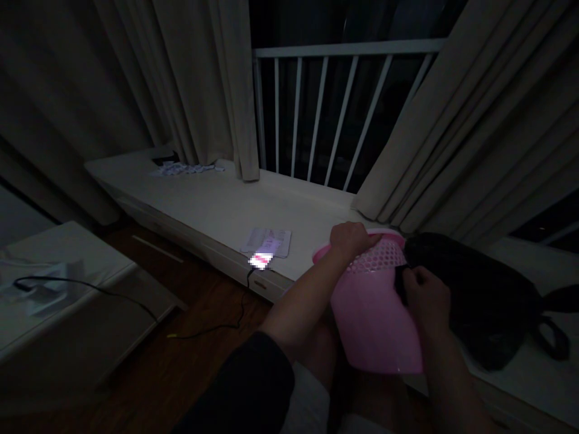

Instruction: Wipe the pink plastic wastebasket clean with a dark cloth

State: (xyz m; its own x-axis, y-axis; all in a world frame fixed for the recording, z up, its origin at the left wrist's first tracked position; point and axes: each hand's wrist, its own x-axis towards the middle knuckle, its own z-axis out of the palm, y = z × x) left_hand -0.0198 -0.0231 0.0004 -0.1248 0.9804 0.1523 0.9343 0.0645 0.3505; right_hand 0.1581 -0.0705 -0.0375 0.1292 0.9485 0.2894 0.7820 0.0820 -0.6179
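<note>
A pink plastic basket (371, 319) with a lattice rim leans tilted against the edge of a white ledge (217, 205). My left hand (350, 238) is closed over the basket's upper rim. My right hand (423, 298) is closed on the edge of a black bag (479, 301) that reaches from the basket's mouth out onto the ledge. The bag's handle loops lie at the far right.
A lit phone (261, 260) lies on papers at the ledge's edge, a cable hanging from it to the wooden floor. White railing (339, 102) and curtains stand behind. A low white table (58, 289) with a cable sits at the left. The room is dim.
</note>
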